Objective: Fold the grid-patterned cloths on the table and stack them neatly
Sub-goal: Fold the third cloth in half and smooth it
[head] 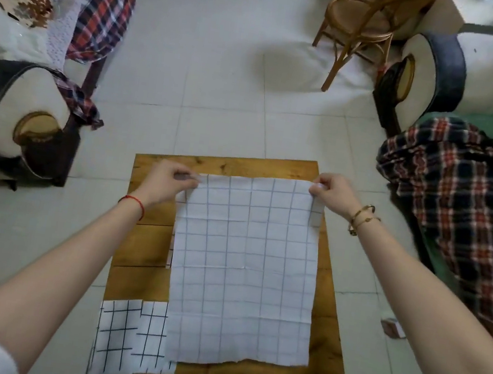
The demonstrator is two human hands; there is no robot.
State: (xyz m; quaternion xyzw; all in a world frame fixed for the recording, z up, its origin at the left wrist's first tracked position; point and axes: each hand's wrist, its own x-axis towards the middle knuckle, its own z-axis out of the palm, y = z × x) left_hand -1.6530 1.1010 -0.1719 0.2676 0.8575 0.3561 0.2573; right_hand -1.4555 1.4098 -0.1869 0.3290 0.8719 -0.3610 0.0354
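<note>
A large white cloth with a faint grey grid (243, 268) lies spread over the small wooden table (142, 245). My left hand (170, 181) pinches its far left corner, and my right hand (331, 192) pinches its far right corner, both a little above the tabletop. A strip of another cloth peeks out under the big one's left edge. At the table's near left corner lie two smaller folded white cloths with a bold black grid (130, 337), side by side, partly tucked under the large cloth.
Tiled floor surrounds the low table. A sofa arm (20, 120) with plaid fabric stands to the left. A plaid blanket (464, 204) drapes over seating on the right. A wooden chair (363, 25) stands beyond the table.
</note>
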